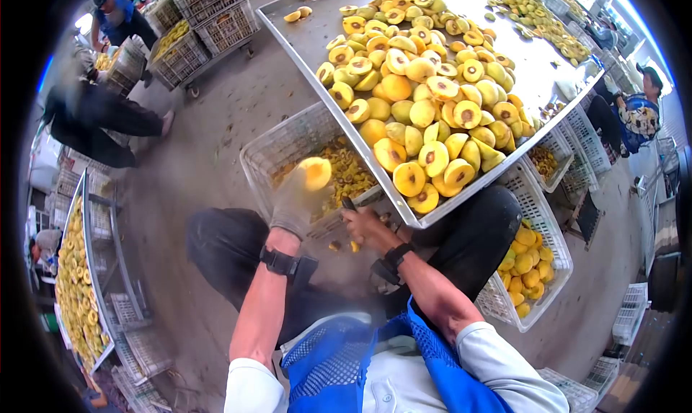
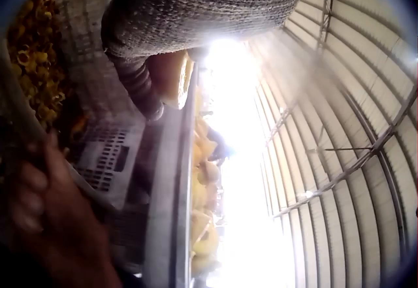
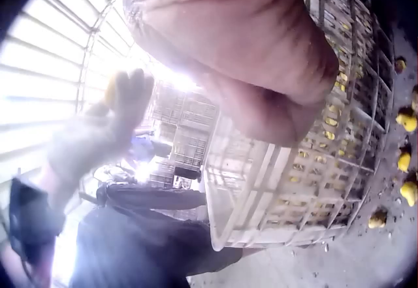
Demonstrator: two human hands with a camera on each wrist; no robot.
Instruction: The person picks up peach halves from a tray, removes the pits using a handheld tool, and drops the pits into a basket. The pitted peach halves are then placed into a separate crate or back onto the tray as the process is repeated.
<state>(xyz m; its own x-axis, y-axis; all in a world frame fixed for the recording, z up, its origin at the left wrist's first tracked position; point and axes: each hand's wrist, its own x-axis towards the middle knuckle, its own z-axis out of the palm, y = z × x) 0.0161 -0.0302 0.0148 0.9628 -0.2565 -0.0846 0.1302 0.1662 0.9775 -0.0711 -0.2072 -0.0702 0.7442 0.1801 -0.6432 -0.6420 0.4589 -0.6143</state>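
Observation:
My left hand (image 1: 290,205), in a grey knitted glove, holds a yellow peach half (image 1: 317,173) above a white crate (image 1: 263,153) of peach scraps. The left wrist view shows gloved fingers curled round the peach half (image 2: 171,79). Bare and curled, my right hand (image 1: 373,229) grips a small tool with a dark end (image 1: 349,204) beside the crate's near corner; the rest of the tool is hidden. In the right wrist view, the right hand (image 3: 241,46) covers part of the crate (image 3: 287,203).
A metal table (image 1: 328,107) heaped with halved peaches (image 1: 425,89) stands just ahead. To my right is a crate (image 1: 559,269) of yellow fruit. Scraps (image 3: 406,160) lie on the floor. Stacked crates (image 1: 216,16) and other people (image 1: 638,117) are farther off.

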